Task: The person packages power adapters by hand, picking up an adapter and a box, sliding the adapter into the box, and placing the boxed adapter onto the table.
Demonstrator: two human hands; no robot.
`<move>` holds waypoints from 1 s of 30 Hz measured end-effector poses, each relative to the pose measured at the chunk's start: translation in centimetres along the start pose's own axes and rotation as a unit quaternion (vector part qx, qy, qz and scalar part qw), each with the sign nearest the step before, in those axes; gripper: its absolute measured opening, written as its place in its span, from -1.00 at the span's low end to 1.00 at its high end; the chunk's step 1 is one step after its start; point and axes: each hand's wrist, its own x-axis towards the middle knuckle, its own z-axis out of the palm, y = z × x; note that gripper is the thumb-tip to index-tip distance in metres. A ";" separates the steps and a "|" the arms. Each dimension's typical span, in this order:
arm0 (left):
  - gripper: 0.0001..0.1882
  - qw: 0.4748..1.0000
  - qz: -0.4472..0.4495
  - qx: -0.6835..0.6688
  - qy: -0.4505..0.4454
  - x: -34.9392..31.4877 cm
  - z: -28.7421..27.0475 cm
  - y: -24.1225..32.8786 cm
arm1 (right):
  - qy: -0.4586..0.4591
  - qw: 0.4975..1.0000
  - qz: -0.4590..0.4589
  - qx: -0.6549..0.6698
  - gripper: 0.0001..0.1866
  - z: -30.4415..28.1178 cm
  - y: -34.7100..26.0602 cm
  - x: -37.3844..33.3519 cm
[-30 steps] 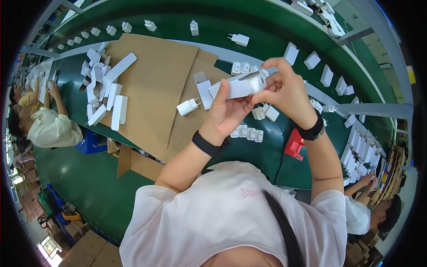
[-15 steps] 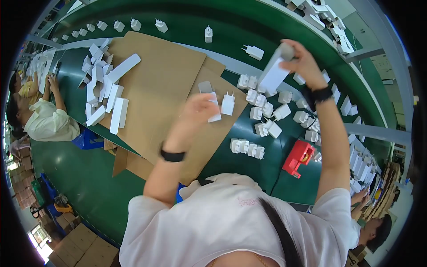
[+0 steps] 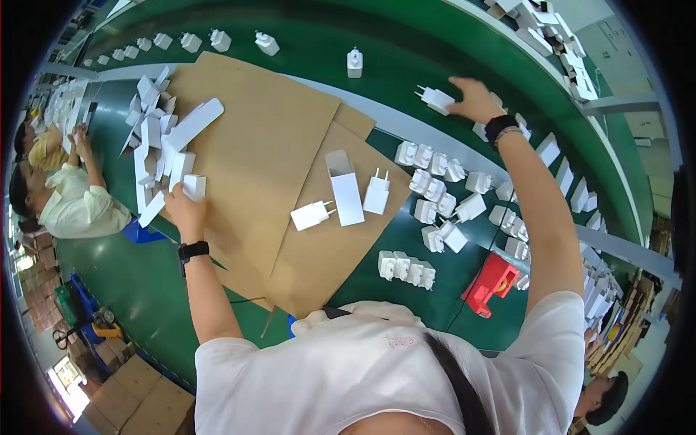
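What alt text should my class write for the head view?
A person's left hand touches a white carton at the edge of a carton pile, while the right hand is at a white two-pin charger. Between them, another carton and two chargers lie on brown cardboard.

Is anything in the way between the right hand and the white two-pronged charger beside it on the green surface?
Nothing visible is: the right hand is at the white charger's prong-free end, with no object between them. Whether they touch is unclear.
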 end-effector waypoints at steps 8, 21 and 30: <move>-0.30 0.966 0.083 -0.246 -0.022 -3.2 -3.3 4.7 | -0.004 0.996 0.059 0.069 -0.51 -5.2 -4.6 -3.7; -0.79 0.080 -0.176 -0.866 -0.462 -16.1 -10.8 22.3 | 0.141 0.951 -0.105 0.255 -0.52 -14.3 -22.1 -26.0; -0.56 0.071 -0.090 -0.884 -0.454 -20.3 -12.8 22.8 | 0.097 0.930 0.027 0.353 -0.55 -13.4 -21.7 -30.7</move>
